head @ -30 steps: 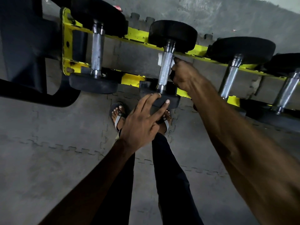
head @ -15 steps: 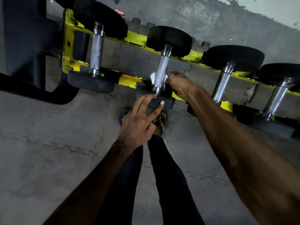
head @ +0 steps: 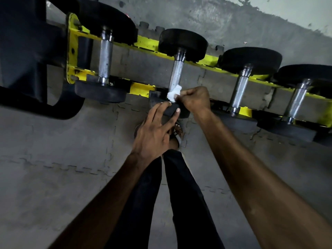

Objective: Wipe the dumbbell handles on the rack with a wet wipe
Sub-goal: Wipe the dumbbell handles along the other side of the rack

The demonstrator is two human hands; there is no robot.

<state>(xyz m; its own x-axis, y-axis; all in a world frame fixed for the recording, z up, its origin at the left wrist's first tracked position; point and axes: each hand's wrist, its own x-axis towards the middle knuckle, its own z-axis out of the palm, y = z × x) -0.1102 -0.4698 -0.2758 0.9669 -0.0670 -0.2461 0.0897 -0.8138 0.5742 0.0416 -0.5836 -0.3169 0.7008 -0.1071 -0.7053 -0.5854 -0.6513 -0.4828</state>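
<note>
Fingers (head: pixel 177 95) of the right hand (head: pixel 195 99) pinched the soft, limp wet wipe (head: pixel 173 93) against the knurled handle (head: pixel 177 73) — left hand (head: pixel 154 133) spread, steadying the heavy dumbbell's near head (head: pixel 172 110).

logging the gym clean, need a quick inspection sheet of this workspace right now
surface: grey interlocking floor mats, scuffed, nothing loose on them
job's things: yellow rack holds four dumbbells in view; white wet wipe bunched at the near end of the second dumbbell handle
clutter: nothing seen
grippers: right hand pinches the wipe against the handle; left hand rests spread on that dumbbell's near black head, steadying it
cables: nothing seen
surroundings: dark bench frame at left, stained concrete wall behind the rack, person's dark trouser legs and a sandalled foot below
</note>
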